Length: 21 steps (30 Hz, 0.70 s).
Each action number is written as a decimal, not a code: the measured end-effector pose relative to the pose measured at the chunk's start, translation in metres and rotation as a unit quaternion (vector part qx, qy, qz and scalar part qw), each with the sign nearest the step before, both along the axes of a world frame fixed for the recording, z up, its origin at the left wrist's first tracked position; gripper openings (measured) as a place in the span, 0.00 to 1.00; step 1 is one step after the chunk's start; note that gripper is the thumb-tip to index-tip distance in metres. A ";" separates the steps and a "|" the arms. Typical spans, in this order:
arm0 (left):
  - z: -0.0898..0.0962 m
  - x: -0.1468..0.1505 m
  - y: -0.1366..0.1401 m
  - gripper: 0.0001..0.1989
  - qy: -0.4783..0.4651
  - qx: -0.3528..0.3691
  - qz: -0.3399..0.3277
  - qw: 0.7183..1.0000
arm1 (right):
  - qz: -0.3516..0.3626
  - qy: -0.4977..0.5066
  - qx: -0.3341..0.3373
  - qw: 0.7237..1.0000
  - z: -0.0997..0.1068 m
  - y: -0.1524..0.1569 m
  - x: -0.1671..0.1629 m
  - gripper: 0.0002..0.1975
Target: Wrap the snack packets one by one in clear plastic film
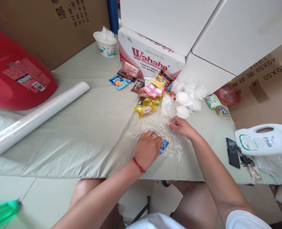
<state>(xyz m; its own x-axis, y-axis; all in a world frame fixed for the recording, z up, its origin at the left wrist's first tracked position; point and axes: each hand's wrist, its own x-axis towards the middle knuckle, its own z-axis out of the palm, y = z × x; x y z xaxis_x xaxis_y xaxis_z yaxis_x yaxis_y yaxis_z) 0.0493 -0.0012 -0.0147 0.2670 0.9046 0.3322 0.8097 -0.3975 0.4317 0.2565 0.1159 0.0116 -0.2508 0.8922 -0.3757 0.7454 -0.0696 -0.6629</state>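
A crinkled clear plastic bag (145, 125) lies spread on the cloth in front of me. My left hand (148, 147) is closed over a blue packet (164, 145) on the bag, its fingers curled down and the fingertips hidden. At the bag's far right edge, my right hand (181, 126) has thumb and fingers drawn together on the film. Just beyond the bag is a pile of wrapped snacks, with yellow packets (146, 109) nearest, pink packets (154, 90) behind and a small yellow packet (158, 81) on top. Bundled clear bags (187, 98) sit right of the pile.
A white Wahaha carton (150, 52) stands behind the snacks. To the left are a film roll (38, 117), a red jug (17, 70) and a paper bowl (105, 44). On the right lie a phone (232, 152), a white bottle (265, 140) and a red translucent bowl (229, 93).
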 end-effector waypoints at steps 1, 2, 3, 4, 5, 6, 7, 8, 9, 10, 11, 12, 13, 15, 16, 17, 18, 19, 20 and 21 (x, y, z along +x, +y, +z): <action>0.001 0.000 0.000 0.13 -0.003 -0.005 0.001 1.000 | -0.014 0.007 -0.022 1.000 -0.003 0.001 0.001 0.23; 0.001 0.000 0.001 0.13 -0.008 -0.012 0.001 1.000 | -0.017 0.013 -0.039 0.999 -0.005 0.001 0.001 0.24; 0.002 0.000 0.002 0.13 -0.013 -0.021 0.001 1.000 | -0.014 0.023 -0.052 0.998 -0.007 0.002 0.002 0.23; 0.003 0.001 0.003 0.13 -0.020 -0.033 -0.001 0.999 | -0.011 0.035 -0.059 0.998 -0.008 0.002 0.002 0.22; 0.003 0.001 0.004 0.13 -0.027 -0.046 -0.003 0.999 | -0.009 0.045 -0.059 0.997 -0.008 0.002 0.002 0.21; 0.004 0.002 0.005 0.13 -0.035 -0.059 -0.005 0.998 | -0.010 0.051 -0.053 0.997 -0.007 0.000 0.002 0.20; 0.004 0.002 0.006 0.12 -0.041 -0.071 -0.007 0.997 | -0.011 0.059 -0.045 0.997 -0.003 -0.001 0.001 0.20; 0.005 0.002 0.007 0.12 -0.045 -0.082 -0.008 0.996 | -0.009 0.070 -0.035 0.997 0.001 -0.005 0.000 0.19; 0.005 0.002 0.008 0.12 -0.047 -0.091 -0.007 0.995 | -0.005 0.082 -0.022 0.996 0.006 -0.009 -0.001 0.18; 0.005 0.002 0.009 0.12 -0.048 -0.098 -0.006 0.994 | 0.001 0.092 -0.007 0.996 0.012 -0.015 -0.003 0.17; 0.006 0.002 0.010 0.12 -0.051 -0.103 -0.003 0.993 | 0.007 0.101 0.012 0.995 0.018 -0.022 -0.005 0.17; 0.007 0.002 0.010 0.11 -0.056 -0.105 0.002 0.993 | 0.017 0.105 0.035 0.994 0.023 -0.030 -0.008 0.17; 0.008 0.001 0.010 0.09 -0.063 -0.106 0.011 0.992 | 0.030 0.105 0.059 0.992 0.027 -0.040 -0.011 0.18; 0.009 0.000 0.010 0.07 -0.079 -0.107 0.050 0.990 | 0.077 0.091 0.102 0.988 0.028 -0.062 -0.017 0.18; 0.010 -0.001 0.010 0.08 -0.086 -0.111 0.078 0.987 | 0.108 0.084 0.120 0.983 0.026 -0.073 -0.019 0.18; 0.010 -0.002 0.010 0.10 -0.093 -0.118 0.106 0.983 | 0.139 0.079 0.135 0.978 0.021 -0.083 -0.022 0.18; 0.010 -0.003 0.011 0.11 -0.100 -0.129 0.129 0.978 | 0.164 0.077 0.148 0.972 0.015 -0.093 -0.024 0.19; 0.010 -0.005 0.012 0.11 -0.105 -0.144 0.143 0.974 | 0.182 0.079 0.161 0.967 0.007 -0.101 -0.026 0.20; 0.009 -0.008 0.013 0.10 -0.112 -0.163 0.144 0.970 | 0.191 0.084 0.173 0.963 0.000 -0.108 -0.027 0.23; 0.009 -0.012 0.014 0.09 -0.123 -0.188 0.131 0.966 | 0.195 0.087 0.184 0.960 -0.008 -0.114 -0.029 0.26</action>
